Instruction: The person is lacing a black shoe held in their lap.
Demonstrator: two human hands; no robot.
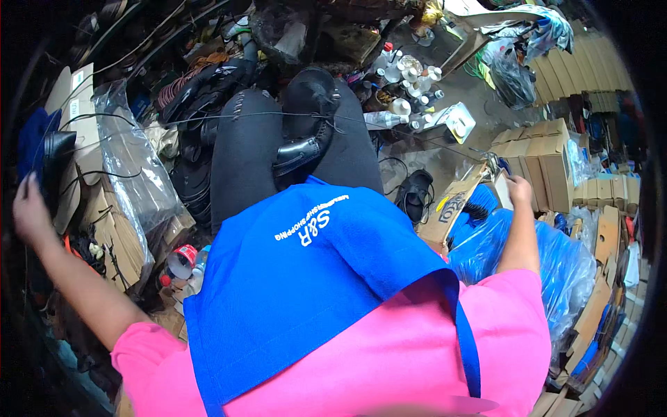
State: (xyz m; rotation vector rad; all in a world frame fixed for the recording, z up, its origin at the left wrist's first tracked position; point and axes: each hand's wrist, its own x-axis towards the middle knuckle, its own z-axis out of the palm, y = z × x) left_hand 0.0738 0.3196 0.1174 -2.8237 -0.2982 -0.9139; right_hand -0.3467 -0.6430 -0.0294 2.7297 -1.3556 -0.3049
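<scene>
A black leather shoe [306, 94] lies between my knees, its toe away from me and stitching along its edge. Dark thread [201, 119] runs from the shoe out to both sides, drawn nearly straight. My left hand [31, 205] is stretched far out to the left, fingers pinched together on the thread, beside a blue cloth [35, 135] and another black shoe [59, 149]. Out to the right, my right hand [517, 191] is closed on the thread's other side, above an open cardboard box [451, 208]. The thread within my fingers is too fine to see.
A blue bag [326, 257] covers my lap. Several bottles [410, 83] stand ahead on the right. More black shoes [187, 181] lie by my left leg, near a plastic-covered cardboard stack [121, 229]. Cardboard boxes [535, 160] and a clear-wrapped blue bundle [549, 257] crowd the right.
</scene>
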